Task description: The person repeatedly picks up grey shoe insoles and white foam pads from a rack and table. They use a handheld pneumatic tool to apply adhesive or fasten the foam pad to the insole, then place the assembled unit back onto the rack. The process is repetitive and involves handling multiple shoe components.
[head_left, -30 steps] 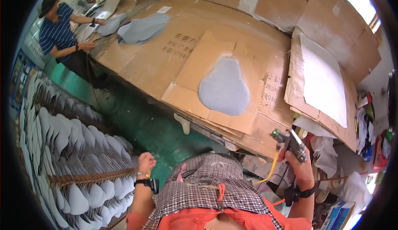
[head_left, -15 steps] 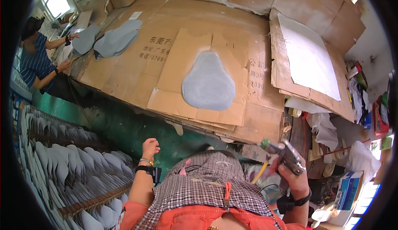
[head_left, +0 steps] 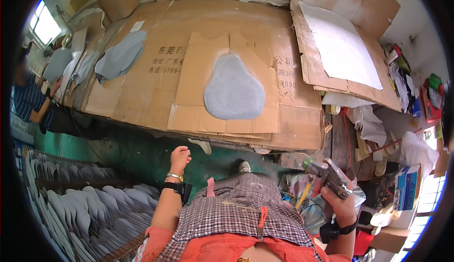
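My right hand (head_left: 341, 204) is wrapped round a metal spray gun (head_left: 334, 179) with a green tip. A yellow hose (head_left: 303, 195) hangs beside it. The gun is held low at the right, in front of the table's near edge. My left hand (head_left: 180, 158) is curled into a loose fist with nothing visible in it, in front of the same edge. Beyond both hands, a grey pear-shaped flat piece (head_left: 234, 92) lies on a cardboard sheet (head_left: 187, 92), its narrow end pointing away from me. Neither hand touches it.
Several similar grey pieces (head_left: 120, 57) overlap at the table's left. A co-worker (head_left: 32, 99) stands beyond them holding another. A rack of hanging grey pieces (head_left: 78, 200) fills the lower left. A white sheet (head_left: 340, 47) lies on raised cardboard at right, near clutter and bags (head_left: 416, 153).
The whole view has shifted, so the table and rack sit differently in it. My left hand has moved slightly right in the picture, still curled. My right hand keeps hold of the spray gun.
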`<state>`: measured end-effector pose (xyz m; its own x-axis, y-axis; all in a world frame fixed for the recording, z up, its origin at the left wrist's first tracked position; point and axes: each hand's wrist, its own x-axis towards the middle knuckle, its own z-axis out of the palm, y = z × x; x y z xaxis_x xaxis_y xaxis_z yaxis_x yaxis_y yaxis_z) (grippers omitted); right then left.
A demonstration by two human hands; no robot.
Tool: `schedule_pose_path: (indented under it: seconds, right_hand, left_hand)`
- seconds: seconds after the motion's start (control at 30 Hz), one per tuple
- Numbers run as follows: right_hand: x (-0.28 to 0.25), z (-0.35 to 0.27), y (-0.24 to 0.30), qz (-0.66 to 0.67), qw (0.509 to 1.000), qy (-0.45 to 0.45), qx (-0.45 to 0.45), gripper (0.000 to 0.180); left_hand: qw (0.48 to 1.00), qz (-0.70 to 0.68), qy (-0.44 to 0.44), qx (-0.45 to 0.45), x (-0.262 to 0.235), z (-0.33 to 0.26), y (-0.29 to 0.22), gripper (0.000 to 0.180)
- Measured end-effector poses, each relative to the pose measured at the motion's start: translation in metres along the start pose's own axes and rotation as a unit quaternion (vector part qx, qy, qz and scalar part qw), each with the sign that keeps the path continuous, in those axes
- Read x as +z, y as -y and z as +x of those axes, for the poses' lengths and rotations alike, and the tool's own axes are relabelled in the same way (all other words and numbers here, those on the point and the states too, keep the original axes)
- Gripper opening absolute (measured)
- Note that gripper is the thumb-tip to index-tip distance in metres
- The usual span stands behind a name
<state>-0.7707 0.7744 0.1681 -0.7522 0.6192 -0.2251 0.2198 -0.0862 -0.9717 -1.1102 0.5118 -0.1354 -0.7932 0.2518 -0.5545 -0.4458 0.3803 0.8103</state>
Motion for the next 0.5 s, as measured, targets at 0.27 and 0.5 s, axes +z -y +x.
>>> schedule_pose_path:
  seconds: [0.27, 0.5]
  right_hand:
    - [0.02, 0.031, 0.004, 0.006, 0.987, -0.15, -0.064, 0.023]
    - [-0.01, 0.017, 0.003, -0.006, 0.997, -0.062, -0.055, 0.06]
  left_hand:
    - [0.999, 0.022, 0.031, 0.006, 0.025, 0.007, -0.007, 0.02]
    - [0.997, 0.059, 0.025, 0.046, 0.042, 0.038, -0.005, 0.017]
